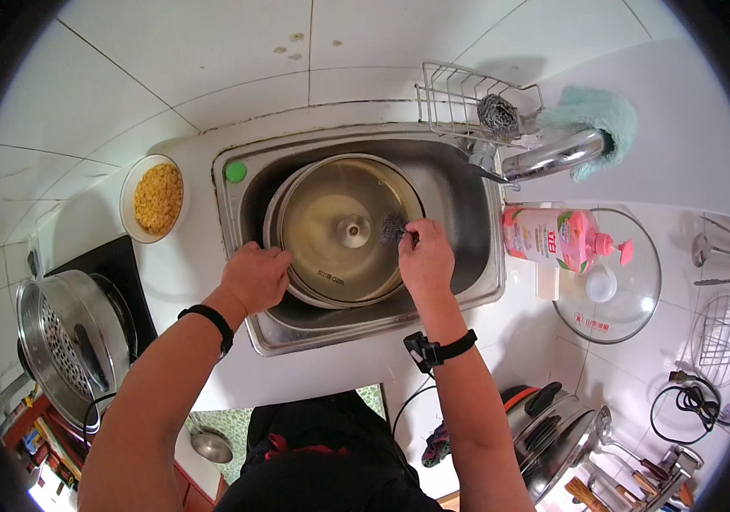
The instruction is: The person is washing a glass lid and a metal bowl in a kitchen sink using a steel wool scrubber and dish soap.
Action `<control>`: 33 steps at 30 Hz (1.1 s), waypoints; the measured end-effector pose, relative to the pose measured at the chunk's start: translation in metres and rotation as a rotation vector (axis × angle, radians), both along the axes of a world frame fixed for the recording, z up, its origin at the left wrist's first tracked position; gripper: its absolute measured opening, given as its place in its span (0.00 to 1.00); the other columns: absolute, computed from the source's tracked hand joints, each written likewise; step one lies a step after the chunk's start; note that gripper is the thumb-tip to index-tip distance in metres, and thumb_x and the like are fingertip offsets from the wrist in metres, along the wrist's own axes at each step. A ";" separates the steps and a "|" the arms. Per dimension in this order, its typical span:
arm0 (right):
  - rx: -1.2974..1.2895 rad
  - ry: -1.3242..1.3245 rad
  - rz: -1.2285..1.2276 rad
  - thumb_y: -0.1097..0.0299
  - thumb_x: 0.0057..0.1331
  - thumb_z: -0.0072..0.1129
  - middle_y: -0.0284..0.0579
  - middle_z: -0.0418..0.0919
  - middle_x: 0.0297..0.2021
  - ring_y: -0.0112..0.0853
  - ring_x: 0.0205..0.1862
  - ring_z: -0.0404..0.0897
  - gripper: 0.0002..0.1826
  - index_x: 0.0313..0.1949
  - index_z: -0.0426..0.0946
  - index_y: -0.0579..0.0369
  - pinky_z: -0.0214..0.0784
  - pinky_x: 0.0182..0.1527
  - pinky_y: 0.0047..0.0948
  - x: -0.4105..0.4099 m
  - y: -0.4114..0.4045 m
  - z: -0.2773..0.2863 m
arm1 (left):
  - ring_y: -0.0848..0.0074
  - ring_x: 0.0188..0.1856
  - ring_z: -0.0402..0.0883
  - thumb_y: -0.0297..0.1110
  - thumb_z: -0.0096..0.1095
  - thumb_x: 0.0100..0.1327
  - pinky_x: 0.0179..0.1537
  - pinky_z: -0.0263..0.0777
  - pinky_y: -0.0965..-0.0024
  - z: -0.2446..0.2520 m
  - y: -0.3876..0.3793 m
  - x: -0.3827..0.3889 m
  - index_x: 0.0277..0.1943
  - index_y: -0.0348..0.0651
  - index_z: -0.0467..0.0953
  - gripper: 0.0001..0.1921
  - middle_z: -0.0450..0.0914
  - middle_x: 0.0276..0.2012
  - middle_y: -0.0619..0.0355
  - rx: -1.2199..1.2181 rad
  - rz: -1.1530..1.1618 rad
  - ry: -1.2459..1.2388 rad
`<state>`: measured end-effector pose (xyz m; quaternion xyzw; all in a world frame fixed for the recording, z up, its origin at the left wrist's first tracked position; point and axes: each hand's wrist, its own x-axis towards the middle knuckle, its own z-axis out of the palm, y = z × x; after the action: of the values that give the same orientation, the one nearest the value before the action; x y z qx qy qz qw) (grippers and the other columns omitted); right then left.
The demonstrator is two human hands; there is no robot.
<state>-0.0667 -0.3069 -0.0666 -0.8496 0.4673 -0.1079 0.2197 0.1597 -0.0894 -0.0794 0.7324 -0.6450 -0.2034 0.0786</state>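
In the metal sink (461,256) a round glass pot lid (326,198) lies over a larger round metal vessel (273,224). A metal fitting (353,231) sits at the lid's centre, and mirrored writing shows near its lower edge. My left hand (255,276) is curled with its fingers closed on the left rim of the lid; the fingertips are partly hidden. With my right hand (427,256) I pinch a dark steel-wool scrubber (393,228), which lies against the glass right of the centre fitting.
Above the sink's right end are a wire rack (461,102) holding another scrubber (498,114) and a chrome faucet (553,157). A pink pump bottle (553,239) and another glass lid (621,301) are at the right. A bowl of yellow kernels (158,199) and a steamer pot (77,345) stand left.
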 end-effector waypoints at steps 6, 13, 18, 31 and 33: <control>-0.005 0.178 0.062 0.70 0.64 0.63 0.48 0.78 0.46 0.52 0.41 0.83 0.09 0.44 0.79 0.51 0.78 0.41 0.51 0.001 0.006 -0.010 | 0.59 0.35 0.82 0.36 0.65 0.61 0.46 0.73 0.58 0.005 0.001 0.000 0.38 0.46 0.76 0.07 0.83 0.33 0.55 0.021 0.019 0.002; 0.069 0.246 0.071 0.71 0.64 0.62 0.48 0.76 0.47 0.52 0.43 0.84 0.08 0.43 0.80 0.52 0.78 0.43 0.51 -0.004 0.010 0.004 | 0.59 0.39 0.83 0.36 0.63 0.63 0.50 0.73 0.58 0.008 -0.004 -0.002 0.40 0.45 0.77 0.07 0.83 0.35 0.56 0.115 0.038 0.002; 0.075 0.000 0.029 0.70 0.66 0.63 0.48 0.80 0.43 0.48 0.41 0.84 0.06 0.42 0.81 0.52 0.79 0.43 0.47 -0.007 0.000 0.021 | 0.58 0.39 0.82 0.35 0.63 0.63 0.51 0.74 0.57 0.008 0.004 0.003 0.41 0.46 0.77 0.07 0.83 0.35 0.56 0.079 0.042 -0.005; 0.194 -0.705 -0.371 0.66 0.76 0.60 0.35 0.79 0.30 0.18 0.29 0.75 0.11 0.43 0.81 0.63 0.74 0.32 0.21 0.000 -0.075 0.137 | 0.53 0.37 0.81 0.33 0.66 0.58 0.43 0.75 0.52 0.008 0.002 0.000 0.37 0.45 0.76 0.07 0.82 0.34 0.52 0.016 0.052 0.018; 0.144 -0.711 -0.349 0.66 0.76 0.61 0.35 0.79 0.29 0.18 0.27 0.74 0.11 0.42 0.81 0.64 0.71 0.31 0.20 -0.005 -0.079 0.133 | 0.53 0.37 0.81 0.33 0.66 0.58 0.44 0.75 0.52 0.005 0.001 0.001 0.37 0.45 0.76 0.07 0.82 0.34 0.52 0.033 0.039 0.024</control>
<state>-0.0720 -0.3858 0.0661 -0.6497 0.5057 -0.3977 0.4050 0.1610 -0.0884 -0.0739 0.7437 -0.6261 -0.2212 0.0779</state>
